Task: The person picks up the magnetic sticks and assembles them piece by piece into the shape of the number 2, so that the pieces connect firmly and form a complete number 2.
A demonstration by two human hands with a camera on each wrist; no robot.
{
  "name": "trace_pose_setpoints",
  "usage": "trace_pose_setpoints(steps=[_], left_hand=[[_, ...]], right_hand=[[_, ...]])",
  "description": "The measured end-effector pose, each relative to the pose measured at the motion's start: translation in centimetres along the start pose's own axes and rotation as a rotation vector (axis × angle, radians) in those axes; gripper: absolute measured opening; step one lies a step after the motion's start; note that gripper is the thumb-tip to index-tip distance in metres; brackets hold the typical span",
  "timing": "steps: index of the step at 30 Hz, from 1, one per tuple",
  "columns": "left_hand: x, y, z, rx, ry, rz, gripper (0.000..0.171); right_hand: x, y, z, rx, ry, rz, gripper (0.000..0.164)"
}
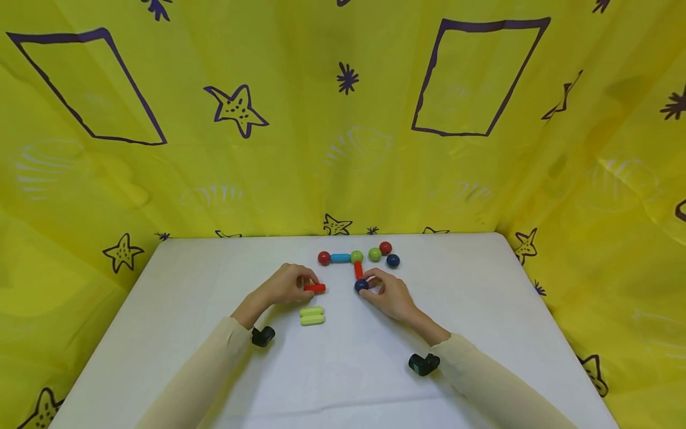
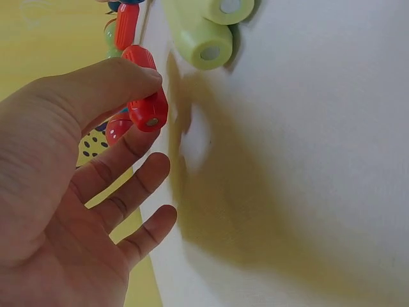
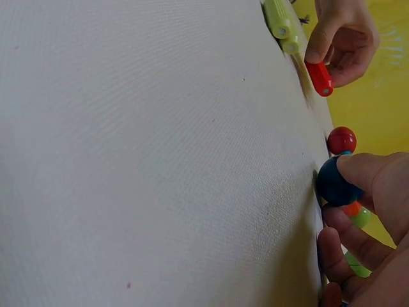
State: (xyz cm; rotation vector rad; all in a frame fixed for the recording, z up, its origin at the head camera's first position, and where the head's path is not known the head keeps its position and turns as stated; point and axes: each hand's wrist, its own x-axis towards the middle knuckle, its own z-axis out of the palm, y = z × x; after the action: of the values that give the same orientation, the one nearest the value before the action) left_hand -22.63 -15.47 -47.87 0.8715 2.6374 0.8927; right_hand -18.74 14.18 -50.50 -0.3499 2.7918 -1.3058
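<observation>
My left hand pinches a red magnetic rod between thumb and forefinger, its other fingers spread loosely. A small silvery disc shows at the rod's end. With thumb and fingers my right hand holds a dark blue ball on the table. That ball touches the near end of another red rod. The far end of this rod meets a green ball, from which a blue rod runs left to a red ball. Two light green rods lie side by side nearer me.
Behind my right hand, a loose green ball, a red ball and a dark blue ball sit together. The white table is bordered at the back and sides by a yellow patterned curtain.
</observation>
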Motion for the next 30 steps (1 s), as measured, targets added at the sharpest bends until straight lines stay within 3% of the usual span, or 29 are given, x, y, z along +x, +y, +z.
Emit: trace_pose_setpoints(steps=[9,30], left_hand=[[0.6,0.2,0.3,0.014,0.003,0.010,0.020],[4.2,2.5,1.8,0.021,-0.031,0.061,0.020]], right_hand=[[0.0,0.0,0.0,0.002,0.003,0.001,0.031],[0.0,-0.2,0.0,-0.004,0.005,0.016,0.031]])
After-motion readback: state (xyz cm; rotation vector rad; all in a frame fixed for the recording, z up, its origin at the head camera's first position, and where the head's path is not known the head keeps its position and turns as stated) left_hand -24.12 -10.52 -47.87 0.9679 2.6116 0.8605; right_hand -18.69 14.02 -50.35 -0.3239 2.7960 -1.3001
